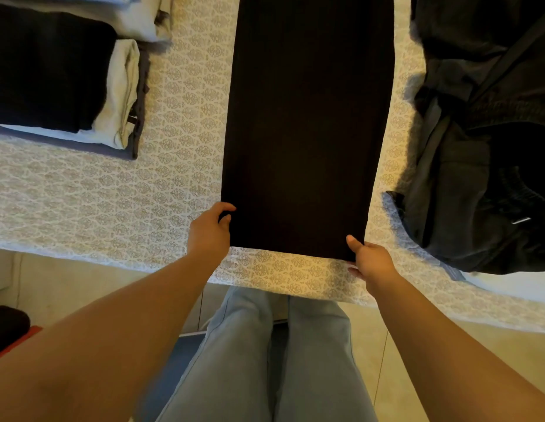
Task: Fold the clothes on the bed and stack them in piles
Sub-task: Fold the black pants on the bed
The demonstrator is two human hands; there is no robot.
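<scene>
Viewing: I look down from the head camera at a bed (118, 202) under a pale cover with a repeating medallion print.
Dark garment: I see a long black-brown piece (307, 123) laid flat in the centre of the frame, running from the top edge down to just short of the bed's near edge; what kind of clothing it is I cannot tell.
Left hand: my left hand (208, 231) sits at the garment's lower left corner, thumb and fingers curled and pinching its side edge.
Right hand: my right hand (370, 261) is at the lower right corner, thumb on top of the cloth and fingers tucked below the hem, gripping it.
Folded pile: at upper left I note a stack (61, 83) with a black piece on top, cream and pale blue layers under it, and a grey edge at the bottom.
Second stack: a light grey folded item (134, 16) lies just behind it at the top edge.
Unfolded heap: at right I count a crumpled mass of black and dark grey clothes (484, 141), apart from the flat garment.
Lower frame: light blue jeans (265, 354) on my legs, standing at the bed's edge.
</scene>
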